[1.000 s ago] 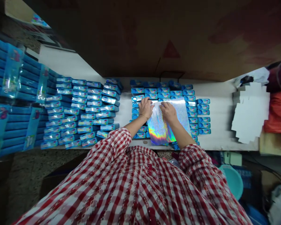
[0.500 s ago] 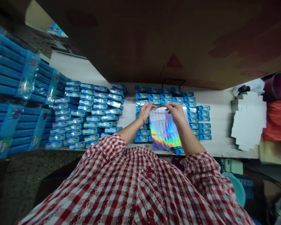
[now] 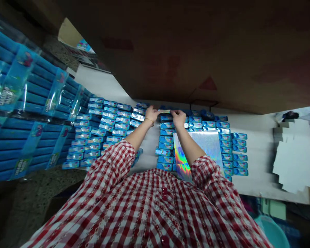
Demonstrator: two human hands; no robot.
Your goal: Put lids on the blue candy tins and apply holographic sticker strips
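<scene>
My left hand [image 3: 152, 115] and my right hand [image 3: 179, 118] are side by side at the far end of the left column of blue boxes [image 3: 166, 140]. Stretched between their fingertips is a small pale strip [image 3: 165, 111], perhaps a sticker; both hands pinch its ends. The strip is over or against the far boxes; whether it touches one I cannot tell. A shiny rainbow sheet [image 3: 208, 146] lies across the box rows, partly beneath my right forearm.
Several stacks of blue boxes [image 3: 121, 126] stand to the left, beside plastic-wrapped blue packs [image 3: 31, 100]. A large cardboard box [image 3: 165, 51] overhangs the table's far side. White card sheets [image 3: 293, 155] are piled at right, and a turquoise tub [image 3: 272, 232] sits below.
Both hands have left the rainbow sheet's top edge and moved left and away from me, with the pale strip between them. The sheet now lies on the boxes. The whole view has shifted.
</scene>
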